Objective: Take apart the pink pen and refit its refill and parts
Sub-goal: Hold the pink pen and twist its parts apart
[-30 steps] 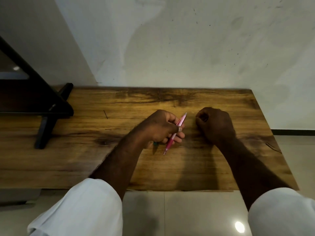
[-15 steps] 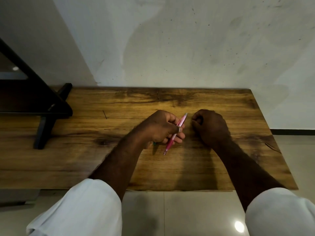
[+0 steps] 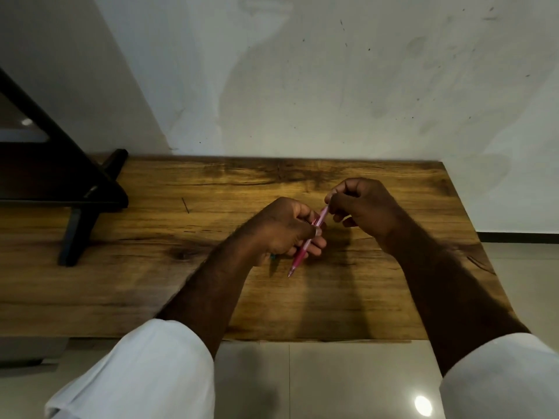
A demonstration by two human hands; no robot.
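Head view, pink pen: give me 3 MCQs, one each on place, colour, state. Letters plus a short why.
1. Where does the right hand grip the pink pen?
A. at its far upper end
B. at the writing tip
C. nowhere

2. What colour are the sleeves?
A. black
B. white
C. red

3. How is the pen placed?
A. lying flat on the wooden table
B. standing in a cup
C. held above the table, tip pointing down toward the person

Answers: 1 A, its fingers pinch the top end while the left hand wraps the middle. 2 B, both cuffs show white. 3 C, the pen slants between the hands with its tip free.
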